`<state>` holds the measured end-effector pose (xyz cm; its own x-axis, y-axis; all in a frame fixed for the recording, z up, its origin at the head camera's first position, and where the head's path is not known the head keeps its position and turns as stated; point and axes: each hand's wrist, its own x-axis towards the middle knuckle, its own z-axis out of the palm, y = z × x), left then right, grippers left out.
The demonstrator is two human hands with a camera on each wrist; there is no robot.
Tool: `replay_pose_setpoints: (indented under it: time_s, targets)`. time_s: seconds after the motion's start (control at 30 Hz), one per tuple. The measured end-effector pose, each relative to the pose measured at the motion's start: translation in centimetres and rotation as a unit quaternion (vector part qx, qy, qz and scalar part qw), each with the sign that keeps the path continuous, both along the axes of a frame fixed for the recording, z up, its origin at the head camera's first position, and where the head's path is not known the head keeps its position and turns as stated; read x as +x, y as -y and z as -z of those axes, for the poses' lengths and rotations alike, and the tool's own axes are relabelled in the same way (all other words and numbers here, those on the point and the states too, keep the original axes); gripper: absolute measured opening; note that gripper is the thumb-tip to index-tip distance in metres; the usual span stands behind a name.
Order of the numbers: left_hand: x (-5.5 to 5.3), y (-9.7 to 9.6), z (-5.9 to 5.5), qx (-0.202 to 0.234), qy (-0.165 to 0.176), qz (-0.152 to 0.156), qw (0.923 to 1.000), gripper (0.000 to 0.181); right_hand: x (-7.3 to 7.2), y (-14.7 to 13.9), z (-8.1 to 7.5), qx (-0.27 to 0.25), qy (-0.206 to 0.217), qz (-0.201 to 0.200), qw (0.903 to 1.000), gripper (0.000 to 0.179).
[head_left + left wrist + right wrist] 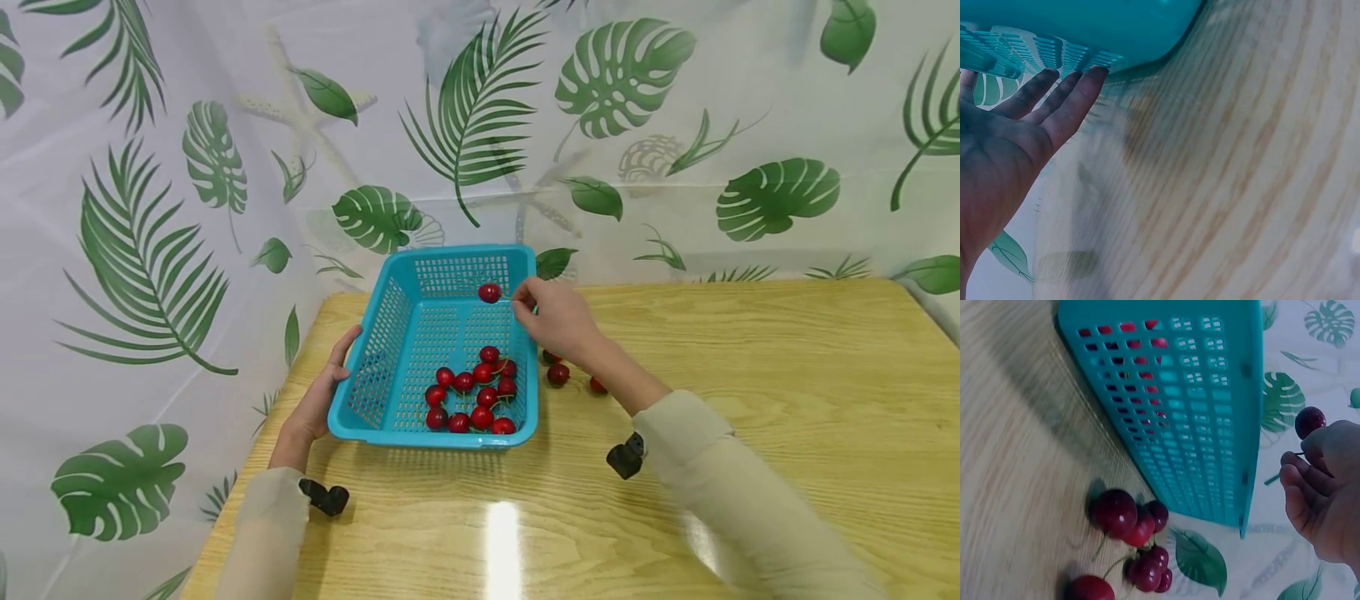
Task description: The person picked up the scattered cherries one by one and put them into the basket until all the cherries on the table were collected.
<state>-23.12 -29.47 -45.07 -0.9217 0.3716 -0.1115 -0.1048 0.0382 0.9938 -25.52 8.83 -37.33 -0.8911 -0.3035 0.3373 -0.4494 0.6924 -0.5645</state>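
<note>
A blue plastic basket (462, 439) with perforated walls stands on the table, several red cherries (482, 417) gathered in its near right part. Above its far right area, my right hand (553, 315) pinches a cherry (489, 292) by the stem; the fruit hangs out past the fingertips, also visible in the right wrist view. My left hand (324, 392) rests against the basket's left side, its fingers fairly straight and touching the wall, as the left wrist view shows (1029, 125).
Several loose cherries (1141, 525) lie on the wooden table (750, 400) just right of the basket, partly hidden by my right forearm in the head view. A leaf-printed cloth (480, 125) hangs behind and to the left of the table.
</note>
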Motion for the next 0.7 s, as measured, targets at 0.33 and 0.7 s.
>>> replay_pose_setpoints:
  time_s: [0.33, 0.7]
  targets:
    - [-0.2, 0.1, 0.1, 0.008, -0.004, 0.003, 1.0000, 0.077, -0.4, 4.5, 0.9, 0.099, 0.018, -0.031, 0.9944, 0.008]
    - [-0.2, 0.2, 0.2, 0.006, -0.009, 0.006, 0.9999, 0.078, -0.9, 7.4, 2.9, 0.188, 0.087, -0.035, 0.9778, 0.012]
